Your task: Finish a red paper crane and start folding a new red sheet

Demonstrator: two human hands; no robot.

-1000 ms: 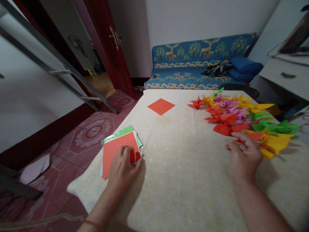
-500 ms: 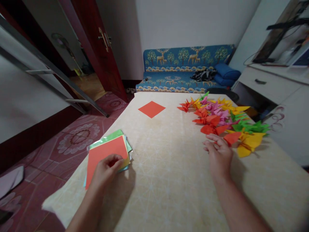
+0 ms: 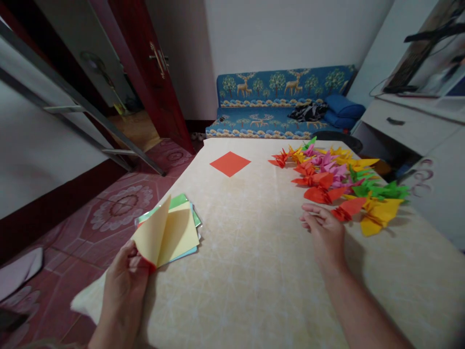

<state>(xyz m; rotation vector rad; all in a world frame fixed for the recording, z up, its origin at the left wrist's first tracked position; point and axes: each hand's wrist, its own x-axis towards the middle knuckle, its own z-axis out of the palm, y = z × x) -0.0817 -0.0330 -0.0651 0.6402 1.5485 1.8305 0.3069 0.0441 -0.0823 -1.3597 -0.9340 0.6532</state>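
My left hand (image 3: 127, 271) is closed on the lower-left edge of a sheet of origami paper (image 3: 152, 235). That sheet is bent upward, its pale yellow underside facing me and a strip of red at the bottom edge. Beneath it lies a stack of square paper with a yellow sheet (image 3: 179, 235) on top, and blue and green ones peeking out. My right hand (image 3: 325, 235) rests over the table, fingers loosely curled and holding nothing. Just beyond it sits a red folded paper crane (image 3: 348, 209), apart from the fingers.
A red paper square (image 3: 230, 164) lies flat on the cream tablecloth (image 3: 236, 291). Several folded cranes in red, pink, yellow and green, including a yellow crane (image 3: 381, 215), crowd the right side. A blue patterned sofa (image 3: 257, 116) stands behind the table.
My left hand has moved left and down, peeling the red top paper up from the stack and exposing yellow beneath. My right hand has shifted slightly left, away from the cranes.
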